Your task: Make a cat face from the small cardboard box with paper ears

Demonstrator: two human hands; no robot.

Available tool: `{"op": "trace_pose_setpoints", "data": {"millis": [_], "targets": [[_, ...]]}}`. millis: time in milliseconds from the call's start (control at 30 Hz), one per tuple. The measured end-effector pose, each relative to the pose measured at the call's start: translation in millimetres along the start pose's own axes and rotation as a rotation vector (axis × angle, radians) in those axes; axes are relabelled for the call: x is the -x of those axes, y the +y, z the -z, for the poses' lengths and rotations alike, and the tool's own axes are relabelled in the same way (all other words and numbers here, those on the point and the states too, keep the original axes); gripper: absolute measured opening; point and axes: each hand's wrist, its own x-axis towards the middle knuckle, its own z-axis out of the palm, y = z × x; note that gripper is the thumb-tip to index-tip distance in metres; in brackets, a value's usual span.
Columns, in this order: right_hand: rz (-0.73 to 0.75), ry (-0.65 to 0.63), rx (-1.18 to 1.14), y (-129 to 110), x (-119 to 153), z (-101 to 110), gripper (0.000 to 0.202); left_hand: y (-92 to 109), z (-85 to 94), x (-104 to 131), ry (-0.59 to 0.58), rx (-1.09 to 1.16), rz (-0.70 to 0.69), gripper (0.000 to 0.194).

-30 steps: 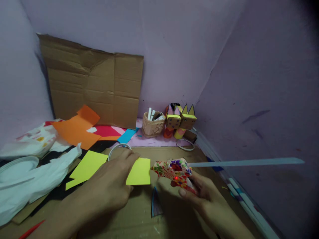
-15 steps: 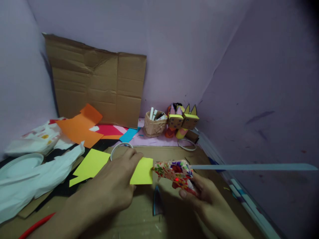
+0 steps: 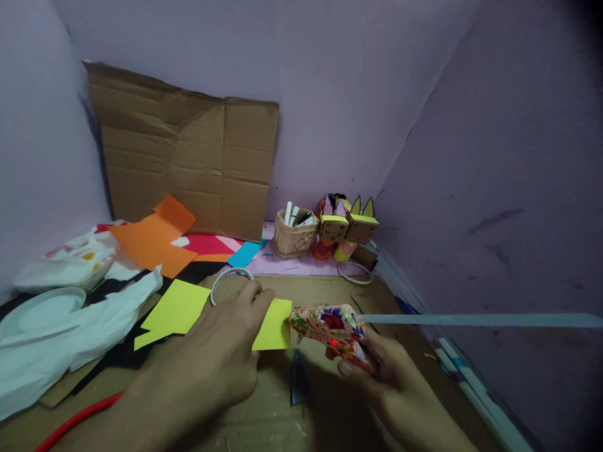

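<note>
My right hand (image 3: 391, 376) is wrapped round the handle of a flower-patterned hot glue gun (image 3: 325, 323), whose red light is lit. A long, pale glue stick (image 3: 480, 321) juts out of its back toward the right. The gun's nozzle is at the right edge of a yellow piece of paper (image 3: 277, 326); whether it touches cannot be made out. My left hand (image 3: 226, 345) is closed on that yellow piece, with most fingertips hidden behind the hand. Just below lies a small dark-edged triangle (image 3: 299, 378) on the cardboard sheet (image 3: 264, 427).
A tape roll (image 3: 217, 290) sits behind my left hand, and another ring (image 3: 354, 274) lies farther right. Yellow paper (image 3: 176, 307) and white plastic (image 3: 108, 323) are at left. Behind stand a basket of markers (image 3: 294, 238), paper animal figures (image 3: 362, 229) and a cardboard panel (image 3: 188, 150).
The whole view has shifted very slightly. Both hands, the glue gun and the yellow piece keep nearly the same places, and more of the red cord at lower left shows.
</note>
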Motion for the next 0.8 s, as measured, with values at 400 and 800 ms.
{"op": "trace_pose_setpoints", "data": {"millis": [400, 800], "targets": [[0.089, -0.053, 0.100, 0, 4, 0, 0.030, 17, 3.5, 2, -0.048, -0.082, 0.022, 0.051], [0.072, -0.010, 0.092, 3, 0, 2, 0.036, 0, 1.3, 1, 0.047, 0.015, 0.007, 0.063]]}}
